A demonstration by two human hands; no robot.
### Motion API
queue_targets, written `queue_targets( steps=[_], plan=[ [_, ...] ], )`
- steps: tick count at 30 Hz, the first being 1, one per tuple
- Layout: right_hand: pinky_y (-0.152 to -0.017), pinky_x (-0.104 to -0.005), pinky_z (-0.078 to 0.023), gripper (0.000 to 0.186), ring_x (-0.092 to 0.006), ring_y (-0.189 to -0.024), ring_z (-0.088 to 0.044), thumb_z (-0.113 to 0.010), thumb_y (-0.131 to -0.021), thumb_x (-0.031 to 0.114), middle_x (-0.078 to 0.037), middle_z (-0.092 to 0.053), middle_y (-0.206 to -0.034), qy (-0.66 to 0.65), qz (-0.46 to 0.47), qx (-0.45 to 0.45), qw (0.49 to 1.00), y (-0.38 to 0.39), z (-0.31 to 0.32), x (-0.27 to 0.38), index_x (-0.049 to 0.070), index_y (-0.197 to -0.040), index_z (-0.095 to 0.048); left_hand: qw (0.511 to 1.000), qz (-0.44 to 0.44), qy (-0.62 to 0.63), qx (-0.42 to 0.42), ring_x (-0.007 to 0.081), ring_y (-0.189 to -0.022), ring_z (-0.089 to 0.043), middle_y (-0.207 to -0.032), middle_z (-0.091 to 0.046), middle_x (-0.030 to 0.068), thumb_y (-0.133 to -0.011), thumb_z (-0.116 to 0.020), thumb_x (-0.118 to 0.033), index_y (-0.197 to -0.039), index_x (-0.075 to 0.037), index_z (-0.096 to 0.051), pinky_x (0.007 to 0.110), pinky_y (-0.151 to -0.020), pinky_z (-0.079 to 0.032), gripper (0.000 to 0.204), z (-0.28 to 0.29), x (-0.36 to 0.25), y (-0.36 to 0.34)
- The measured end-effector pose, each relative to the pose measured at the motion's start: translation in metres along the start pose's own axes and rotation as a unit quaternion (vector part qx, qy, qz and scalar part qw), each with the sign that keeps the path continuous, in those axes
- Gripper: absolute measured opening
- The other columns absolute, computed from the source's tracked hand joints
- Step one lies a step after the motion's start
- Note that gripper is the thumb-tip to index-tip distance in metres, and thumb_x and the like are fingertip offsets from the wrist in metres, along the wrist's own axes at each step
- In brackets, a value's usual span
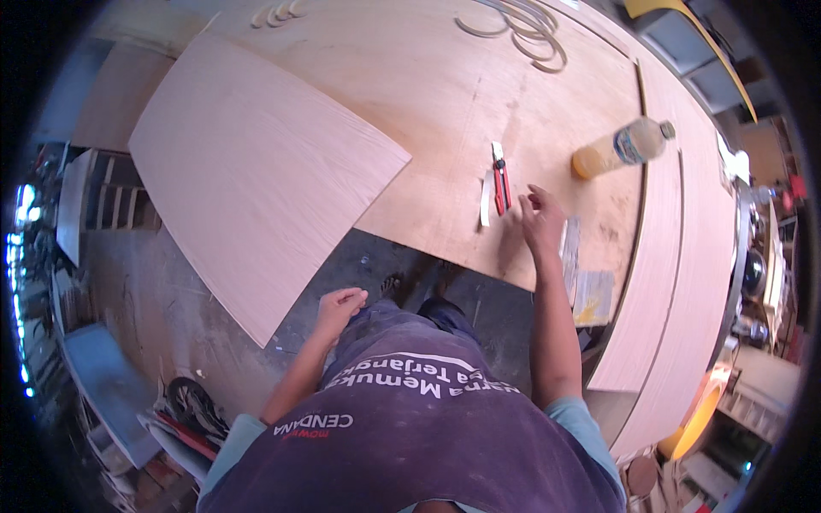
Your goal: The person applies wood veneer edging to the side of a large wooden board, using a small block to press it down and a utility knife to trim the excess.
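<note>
My right hand [543,224] is over the wooden worktable, holding nothing that I can see, its fingers bent and a little apart. Just left of it lies a red and black utility knife [501,186], not touched by the hand. A thin pale strip [487,198] rests alongside the knife. In front of my waist is my left hand [340,308], its fingers curled together; whether anything is inside them is hidden. Nearest to that hand is a large wood-grained panel [265,162], lying on the table and jutting past its front edge.
A plastic bottle of orange-yellow liquid [620,150] stands beyond my right hand. Coiled edging strips [526,32] lie at the far side. Long panels [658,282] run along the right. By my right forearm sits a small grey stained block [593,297].
</note>
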State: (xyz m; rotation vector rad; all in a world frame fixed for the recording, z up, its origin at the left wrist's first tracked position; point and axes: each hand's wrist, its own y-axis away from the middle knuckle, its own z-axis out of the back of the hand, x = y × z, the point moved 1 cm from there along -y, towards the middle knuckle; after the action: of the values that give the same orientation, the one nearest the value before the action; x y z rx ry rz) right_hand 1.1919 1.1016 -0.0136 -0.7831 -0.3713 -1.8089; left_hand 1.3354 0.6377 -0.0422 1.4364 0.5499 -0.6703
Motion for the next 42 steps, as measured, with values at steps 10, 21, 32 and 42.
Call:
queue_targets(
  steps=[10, 21, 32, 42],
  plan=[
    [-0.081, -0.0451, -0.058, 0.044, -0.033, -0.089, -0.075, -0.082, -0.084, 0.03, -0.019, -0.078, -0.095, 0.045, -0.106, 0.19, 0.975, -0.067, -0.059, 0.016, 0.006, -0.119, -0.072, 0.868, 0.081, 0.46, -0.17, 0.0334, -0.129, -0.062, -0.137, -0.061, 0.0217, -0.098, -0.078, -0.046, -0.151, 0.006, -0.042, 0.046, -0.109, -0.053, 0.083, -0.005, 0.017, -0.014],
    [-0.092, -0.0326, -0.053, 0.047, -0.0168, -0.107, -0.066, -0.065, -0.104, 0.011, -0.007, -0.075, -0.121, -0.196, -0.024, 0.35, 0.916, -0.098, -0.061, 0.062, 0.012, -0.151, -0.06, 0.796, 0.053, 0.579, -0.167, 0.0346, -0.141, -0.054, -0.149, -0.053, 0.0219, -0.098, -0.078, -0.047, -0.158, 0.008, -0.032, 0.049, -0.121, -0.045, 0.094, -0.001, 0.013, -0.042],
    [-0.08, -0.0413, -0.056, 0.044, -0.0322, -0.089, -0.071, -0.071, -0.098, 0.036, -0.011, -0.072, -0.1, 0.097, 0.237, 0.369, 0.894, -0.111, -0.124, 0.112, 0.027, -0.141, -0.07, 0.755, 0.049, 0.616, -0.218, 0.0349, -0.139, -0.056, -0.145, -0.054, 0.0245, -0.099, -0.079, -0.035, -0.147, 0.013, -0.037, 0.049, -0.12, -0.047, 0.08, 0.017, -0.003, -0.052],
    [-0.081, -0.0445, -0.055, 0.04, -0.0286, -0.084, -0.07, -0.072, -0.097, 0.041, -0.006, -0.069, -0.094, 0.107, 0.249, 0.348, 0.898, -0.106, -0.122, 0.113, 0.031, -0.136, -0.072, 0.756, 0.029, 0.612, -0.23, 0.031, -0.133, -0.06, -0.134, -0.061, 0.0206, -0.105, -0.071, -0.032, -0.138, 0.007, -0.053, 0.045, -0.121, -0.047, 0.054, 0.023, 0.002, -0.06]
  ],
)
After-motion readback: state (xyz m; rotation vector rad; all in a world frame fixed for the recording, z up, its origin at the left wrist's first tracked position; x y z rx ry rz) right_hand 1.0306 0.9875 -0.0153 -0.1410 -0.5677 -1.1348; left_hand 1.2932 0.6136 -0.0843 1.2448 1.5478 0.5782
